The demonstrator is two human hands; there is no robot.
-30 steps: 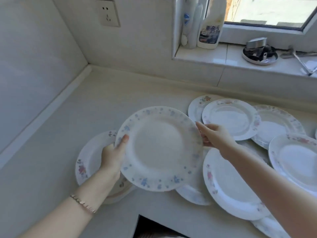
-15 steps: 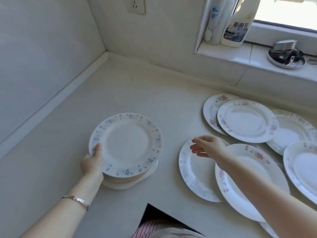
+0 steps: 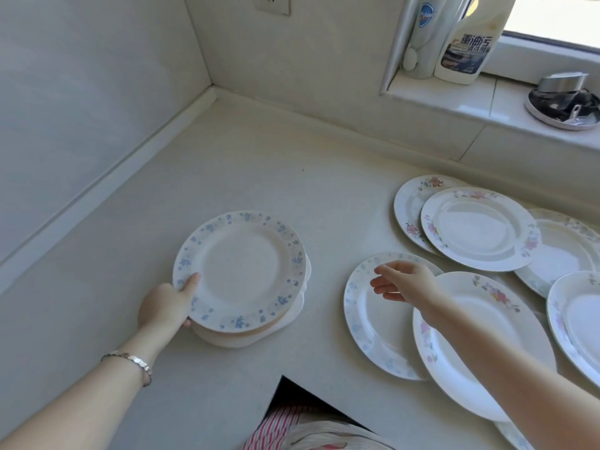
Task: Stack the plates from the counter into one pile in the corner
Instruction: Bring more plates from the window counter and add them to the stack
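A small pile of plates stands left of centre on the pale counter. Its top plate is white with a blue-flowered rim. My left hand grips the near-left rim of that top plate, thumb on top. My right hand hovers open, fingers apart, over another blue-rimmed plate that lies flat. Overlapping it is a pink-flowered plate, partly under my right forearm. Several more flowered plates overlap one another at the right.
The corner of the two tiled walls lies behind the pile. On the window sill stand a cleaner bottle, a white bottle and a dish of metal things. The counter's front edge has a notch.
One second ago both hands held the blue-rimmed plate up. It now rests on the pile at the left; my right hand has let go and moved right over the loose plates.
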